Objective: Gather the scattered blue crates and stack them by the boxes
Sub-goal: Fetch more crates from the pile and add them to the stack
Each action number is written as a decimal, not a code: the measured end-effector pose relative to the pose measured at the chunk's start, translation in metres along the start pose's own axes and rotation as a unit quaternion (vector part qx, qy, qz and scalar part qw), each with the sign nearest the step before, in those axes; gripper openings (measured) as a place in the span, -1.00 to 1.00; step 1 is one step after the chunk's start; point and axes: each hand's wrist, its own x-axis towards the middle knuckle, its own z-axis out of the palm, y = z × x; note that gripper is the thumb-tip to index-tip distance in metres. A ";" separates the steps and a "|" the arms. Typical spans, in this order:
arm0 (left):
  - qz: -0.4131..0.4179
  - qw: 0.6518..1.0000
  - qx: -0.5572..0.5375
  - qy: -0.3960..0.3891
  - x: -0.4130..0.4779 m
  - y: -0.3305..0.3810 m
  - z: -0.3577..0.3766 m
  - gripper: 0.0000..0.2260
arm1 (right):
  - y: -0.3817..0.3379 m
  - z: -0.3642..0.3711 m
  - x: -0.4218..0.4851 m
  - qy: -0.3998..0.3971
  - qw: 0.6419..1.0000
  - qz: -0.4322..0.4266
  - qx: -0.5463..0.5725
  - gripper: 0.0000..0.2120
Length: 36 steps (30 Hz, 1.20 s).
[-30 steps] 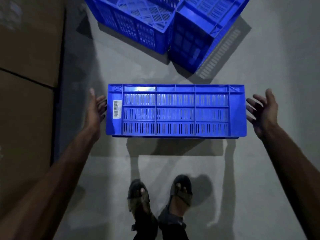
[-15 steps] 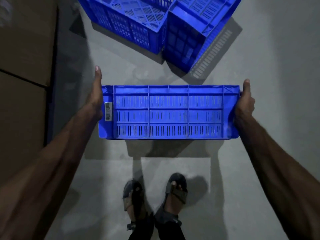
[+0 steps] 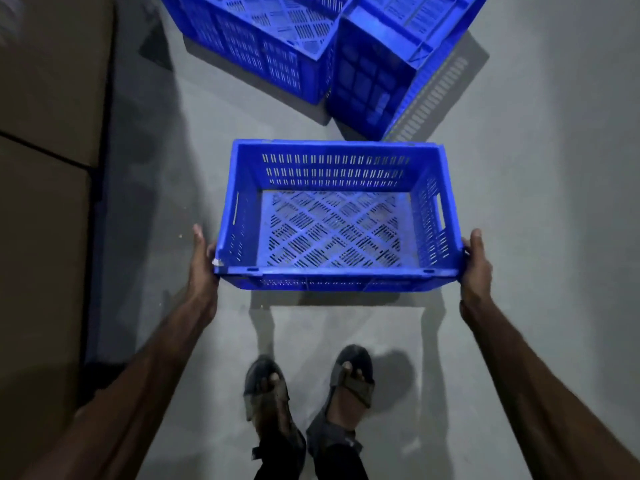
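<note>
Gripping the near corners of a blue crate [image 3: 334, 216] in the middle of the frame, the left hand [image 3: 202, 263] and right hand [image 3: 476, 261] press against its two short ends, thumbs lying along the rim; the other fingers are hidden behind the walls, so how far they curl cannot be told. The crate sits open side up, tilted toward the camera, with nothing inside, its slotted bottom bare. Two more crates [image 3: 263, 39] stand at the top of the frame, touching at a corner, the right one [image 3: 391, 74] tipped on its side. Three crates in all. Boxes [image 3: 45, 98] fill the left edge. Two sandalled feet [image 3: 308, 393] stand on the grey floor [image 3: 536, 202] below.
</note>
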 end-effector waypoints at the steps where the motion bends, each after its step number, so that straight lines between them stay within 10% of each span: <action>1: -0.008 1.000 -0.005 0.006 0.004 -0.013 0.000 -0.19 | 0.014 0.003 -0.001 -0.003 1.000 0.000 0.002 -0.54; 15: -0.053 0.994 -0.004 0.096 -0.001 -0.078 -0.021 -0.49 | 0.105 -0.009 -0.015 0.077 0.994 0.013 -0.077 -0.33; 20: -0.122 0.981 0.042 0.148 0.003 -0.077 -0.027 -0.30 | 0.104 -0.015 -0.017 0.082 0.989 0.046 -0.110 -0.22; 28: 0.058 0.968 0.227 0.090 0.072 -0.024 -0.010 -0.53 | 0.039 0.019 0.041 0.017 0.994 -0.043 -0.101 -0.36; 36: 0.038 0.987 0.132 0.082 0.113 -0.036 0.011 -0.50 | 0.045 0.046 0.078 0.036 0.983 -0.069 -0.169 -0.44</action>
